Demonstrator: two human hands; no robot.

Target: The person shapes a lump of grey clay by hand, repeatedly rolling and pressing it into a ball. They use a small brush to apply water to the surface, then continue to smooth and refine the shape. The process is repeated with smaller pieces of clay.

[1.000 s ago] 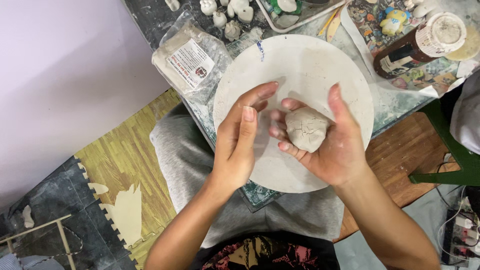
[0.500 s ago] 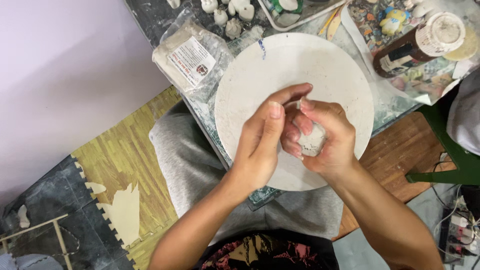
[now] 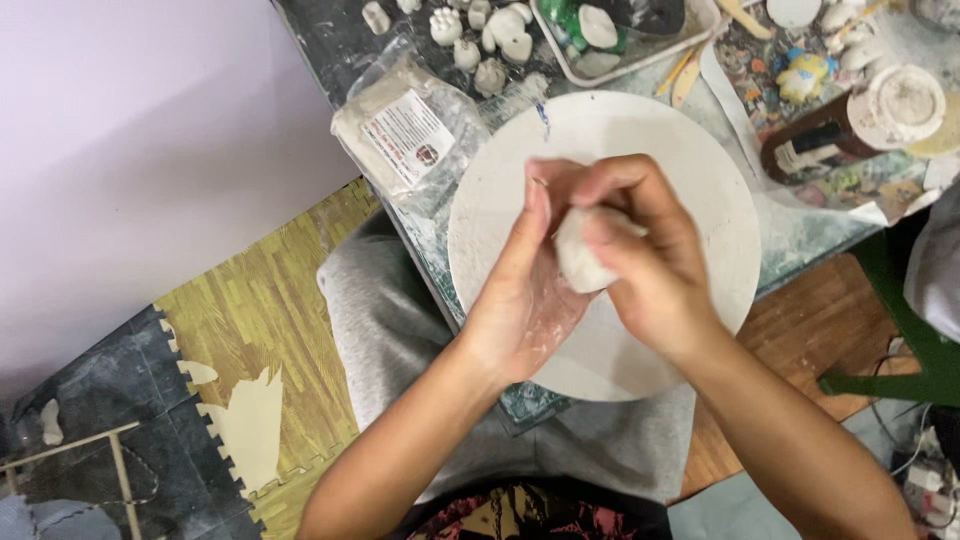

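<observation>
Both hands are clamped together on the pale clay lump (image 3: 580,255), left hand (image 3: 520,300) cupping beneath and right hand (image 3: 650,270) folded over it, above the round white board (image 3: 720,200).

Disc front and sides: bare white disc (image 3: 700,200) is left around both hands (image 3: 590,270).
Left of disc: blocked by a clear bag (image 3: 410,135).
Behind disc: crowded by small clay figures (image 3: 490,40) and a tray (image 3: 620,50).
Right: closed off by a brown bottle (image 3: 850,125).
</observation>
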